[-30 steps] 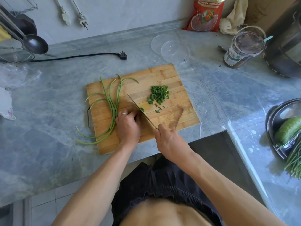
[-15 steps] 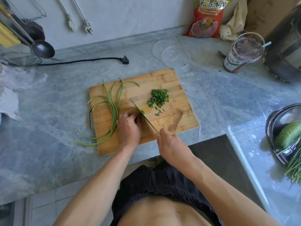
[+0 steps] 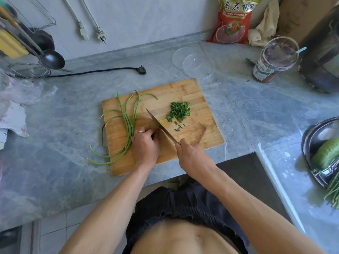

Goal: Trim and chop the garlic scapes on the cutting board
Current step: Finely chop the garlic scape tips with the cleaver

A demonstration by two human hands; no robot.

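Cutting board (image 3: 183, 92): one, wooden.
Knife (image 3: 161, 128): one.
Hands: two, the left hand (image 3: 145, 143) and the right hand (image 3: 192, 158).
Ring (image 3: 140, 132): one, on the left hand.
Whole scapes (image 3: 129, 123): one loose bunch, about six stalks; exact count unclear where they overlap.
Pile of chopped pieces (image 3: 179, 111): one, plus a few strays just beside it.
Clear plastic lids (image 3: 199, 66): two, overlapping.
Black plug (image 3: 142, 70): one, lying on the counter.
White plugs (image 3: 84, 35): two, hanging on the wall.
Ladle (image 3: 52, 59): one.
Wire strainer (image 3: 30, 70): one.
Red bag (image 3: 232, 24): one.
Jar (image 3: 273, 61): one.
Metal bowl (image 3: 308, 140): one.
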